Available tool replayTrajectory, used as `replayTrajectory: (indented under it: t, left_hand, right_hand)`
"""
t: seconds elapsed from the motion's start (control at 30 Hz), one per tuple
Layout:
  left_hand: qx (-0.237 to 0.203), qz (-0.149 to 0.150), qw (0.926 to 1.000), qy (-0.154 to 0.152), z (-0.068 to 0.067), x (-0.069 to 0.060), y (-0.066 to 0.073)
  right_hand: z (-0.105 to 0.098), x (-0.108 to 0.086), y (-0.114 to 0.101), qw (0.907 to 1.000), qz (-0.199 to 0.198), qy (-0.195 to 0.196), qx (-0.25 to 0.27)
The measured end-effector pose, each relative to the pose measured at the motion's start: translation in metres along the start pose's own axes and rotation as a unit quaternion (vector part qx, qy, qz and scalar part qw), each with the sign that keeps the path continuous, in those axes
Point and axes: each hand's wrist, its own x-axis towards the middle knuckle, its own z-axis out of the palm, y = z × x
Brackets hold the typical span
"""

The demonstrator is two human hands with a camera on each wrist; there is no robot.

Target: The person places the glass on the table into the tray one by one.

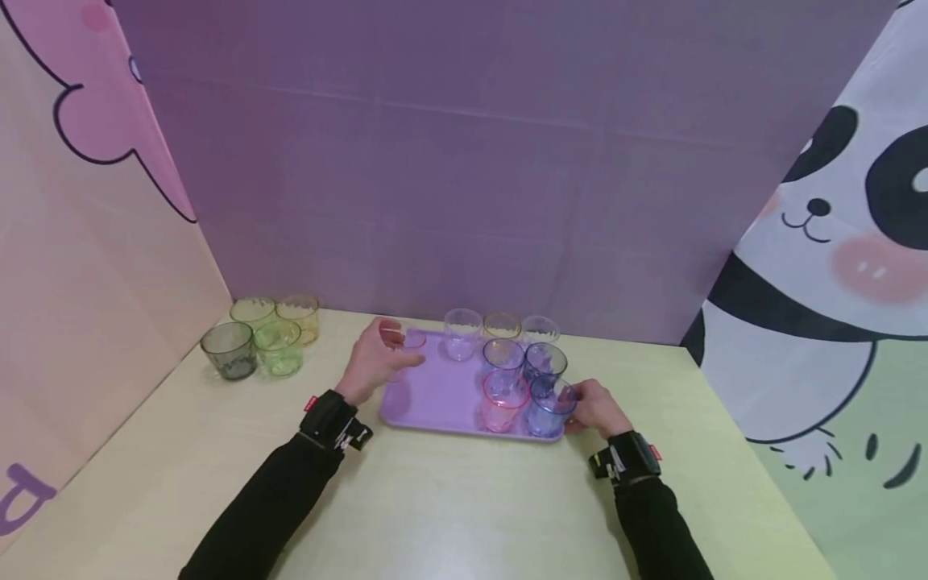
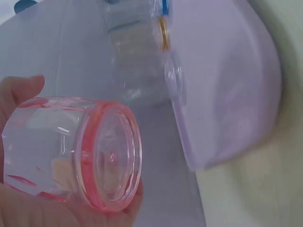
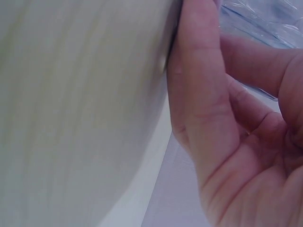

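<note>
My left hand (image 1: 373,358) holds a clear tumbler with a pink rim (image 2: 111,153) over the left end of the purple tray (image 1: 435,403); the fingers and thumb curve round its sides. In the left wrist view its pink-ringed base faces the camera. At the tray's right front corner, my right hand (image 1: 598,409) grips the edge beside a blue tumbler (image 1: 549,409); its fingertips are partly hidden. Next to the blue tumbler on the tray stands a pink tumbler (image 1: 503,407). Behind these are a purple-tinted tumbler (image 1: 502,358) and a dark blue tumbler (image 1: 544,362).
Along the tray's back stand a clear tumbler (image 1: 461,334), an amber-rimmed tumbler (image 1: 502,325) and another clear tumbler (image 1: 540,329). At the table's back left, a grey tumbler (image 1: 230,354) stands with green tumblers (image 1: 279,350) and a yellow tumbler (image 1: 300,318). A purple backdrop (image 1: 435,201) rises behind.
</note>
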Motion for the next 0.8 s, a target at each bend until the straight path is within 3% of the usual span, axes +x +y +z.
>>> replayTrajectory:
  t: [0.13, 0.33, 0.53, 0.8]
  left_hand:
    - [-0.008, 0.005, 0.9998, -0.016, 0.015, 0.003, 0.001]
    - [0.035, 0.028, 0.9988, -0.018, 0.039, 0.009, 0.002]
    - [0.040, -0.002, 0.9991, -0.012, 0.057, 0.017, 0.001]
    - [0.073, -0.027, 0.9965, -0.031, 0.066, 0.015, 0.002]
  right_hand:
    - [0.000, -0.001, 0.000, 1.0000, -0.002, -0.005, 0.006]
    - [-0.001, -0.001, -0.001, 0.9999, 0.000, -0.003, 0.011]
    - [0.000, 0.000, 0.001, 1.0000, 0.003, -0.001, 0.007]
    - [0.001, 0.001, 0.002, 1.0000, -0.003, 0.001, 0.005]
